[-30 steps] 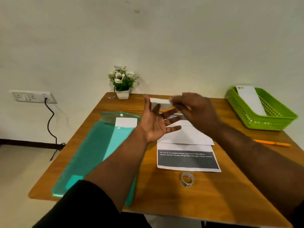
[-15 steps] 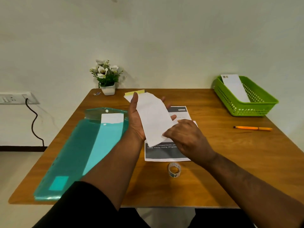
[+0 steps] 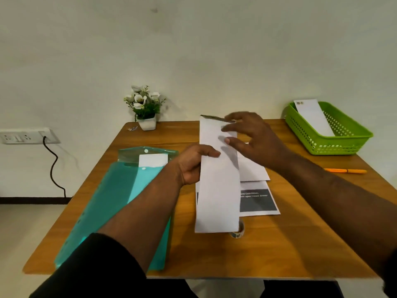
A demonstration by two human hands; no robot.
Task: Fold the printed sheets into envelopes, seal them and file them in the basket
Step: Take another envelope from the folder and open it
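The wooden table (image 3: pixel 279 244) has bare surface along its near edge and on the right, between the printed sheet and the green basket (image 3: pixel 335 145) at the far right corner. A teal plastic folder (image 3: pixel 120 203) lies along the left side, its near end reaching the table's front edge. The long white envelope (image 3: pixel 218 186) is held upright above the table centre, covering part of the printed sheet (image 3: pixel 257 203), whose dark band reads "with open freezer drawer". Half a second ago the envelope lay tilted across the left palm; now it stands straighter. The left hand (image 3: pixel 193 166) grips its left edge, thumb on the front. The right hand (image 3: pixel 253 140), which had pinched the lower edge, is now at the top, fingers spread and loose, touching the envelope near its opening. Another envelope (image 3: pixel 313 117) leans in the basket. An orange pen (image 3: pixel 345 171) lies near the right edge, a tape roll (image 3: pixel 238 233) peeks below the envelope.
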